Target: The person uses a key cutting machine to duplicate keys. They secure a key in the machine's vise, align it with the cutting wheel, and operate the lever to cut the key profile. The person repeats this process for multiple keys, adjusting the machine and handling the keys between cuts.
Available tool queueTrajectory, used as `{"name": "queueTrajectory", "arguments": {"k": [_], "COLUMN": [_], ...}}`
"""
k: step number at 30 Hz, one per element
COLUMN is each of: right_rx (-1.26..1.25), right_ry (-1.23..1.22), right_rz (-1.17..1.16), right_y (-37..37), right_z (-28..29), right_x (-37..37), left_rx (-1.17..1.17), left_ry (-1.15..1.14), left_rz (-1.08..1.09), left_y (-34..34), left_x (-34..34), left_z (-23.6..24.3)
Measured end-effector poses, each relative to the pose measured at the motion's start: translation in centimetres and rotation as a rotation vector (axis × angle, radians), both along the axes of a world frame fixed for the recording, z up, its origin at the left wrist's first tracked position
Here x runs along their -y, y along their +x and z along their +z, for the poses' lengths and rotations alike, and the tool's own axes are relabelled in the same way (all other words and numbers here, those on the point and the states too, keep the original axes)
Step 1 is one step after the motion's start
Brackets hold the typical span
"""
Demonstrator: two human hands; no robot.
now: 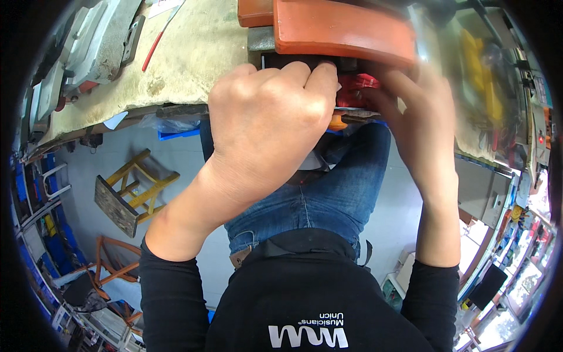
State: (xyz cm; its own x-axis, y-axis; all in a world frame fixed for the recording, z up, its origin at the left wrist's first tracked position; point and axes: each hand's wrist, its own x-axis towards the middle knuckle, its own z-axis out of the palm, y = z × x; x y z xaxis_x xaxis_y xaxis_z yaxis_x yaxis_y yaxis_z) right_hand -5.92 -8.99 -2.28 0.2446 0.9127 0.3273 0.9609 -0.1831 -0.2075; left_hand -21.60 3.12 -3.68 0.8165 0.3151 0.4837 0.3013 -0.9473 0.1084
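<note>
My left hand (270, 111) is closed, knuckles up, at the bench's front edge, just below a big orange-red painted metal part (346, 29). Its fingers curl over a dark piece, and what they grip is hidden behind the hand. A shiny red object (356, 83) lies between my two hands, under the metal part. My right hand (425, 111) is beside it, fingers bent toward it and smeared by motion, so I cannot tell whether they hold it. Below the red object, a small orange rounded thing (338, 122) shows at the bench edge.
On the worn bench top (193, 58) lies a thin red-handled tool (153, 51). A grey metal machine (102, 47) stands at left, a yellow object (478, 70) at right. A wooden stool (132, 190) and a brown chair frame (111, 261) are on the floor at left.
</note>
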Motion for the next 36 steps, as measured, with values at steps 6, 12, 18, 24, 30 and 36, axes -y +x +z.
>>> {"name": "queueTrajectory", "arguments": {"k": [6, 12, 18, 24, 30, 36], "right_rx": [-0.041, -0.199, -0.150, 0.353, 0.319, 0.429], "right_ry": [0.054, 0.121, 0.052, -0.193, -0.180, -0.239], "right_rz": [0.017, 0.132, 0.043, 0.125, 0.033, 0.212], "right_y": [0.3, 0.3, 1.9, 2.7, 1.5, 2.7], "right_z": [-0.5, 0.8, 0.5, 0.5, 0.1, 0.5], "right_x": [-0.6, 1.5, 1.1, -0.4, -1.1, -1.7], "left_rx": [-0.145, 0.008, 0.188, 0.016, 0.035, 0.138], "left_ry": [-0.099, -0.281, -0.001, 0.100, -0.104, -0.122], "left_rz": [0.061, -0.096, -0.132, -0.071, -0.036, -0.056], "left_y": [0.5, 0.7, -1.0, -2.2, -2.3, -2.8], "left_x": [0.3, 0.2, -1.3, -2.9, -3.1, -3.9], "left_z": [0.0, -0.2, -0.2, 1.4, 0.9, 0.7]}}
